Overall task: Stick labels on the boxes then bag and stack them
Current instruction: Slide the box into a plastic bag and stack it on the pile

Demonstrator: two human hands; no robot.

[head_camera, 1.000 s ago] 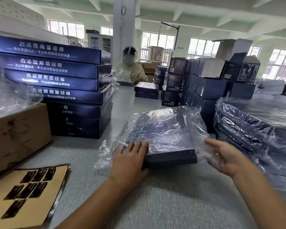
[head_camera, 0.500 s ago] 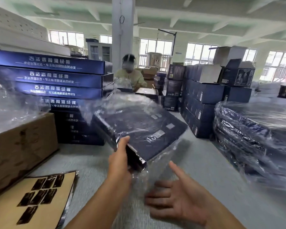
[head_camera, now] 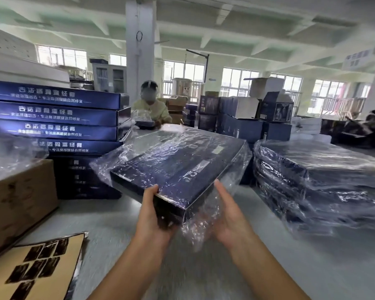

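A flat dark blue box inside a clear plastic bag [head_camera: 182, 167] is held tilted above the grey table [head_camera: 290, 267]. My left hand [head_camera: 152, 217] grips its near corner, thumb on top. My right hand [head_camera: 230, 219] cups the loose, crumpled end of the bag against the box's near right side, thumb pointing up; its fingers are hidden behind the plastic. A tan sheet of dark labels [head_camera: 35, 269] lies at the lower left. Bagged boxes are stacked at the right [head_camera: 316, 180]. Bare blue boxes are stacked at the left [head_camera: 59, 118].
A brown cardboard carton [head_camera: 20, 200] with clear bags [head_camera: 9, 152] on top stands at the left edge. A person [head_camera: 152, 109] sits at the table's far end. More blue and white cartons [head_camera: 243, 124] are piled behind the bagged stack.
The bagged box went from lying flat on the table to being lifted and turned. My right hand rose from below it to its right side.
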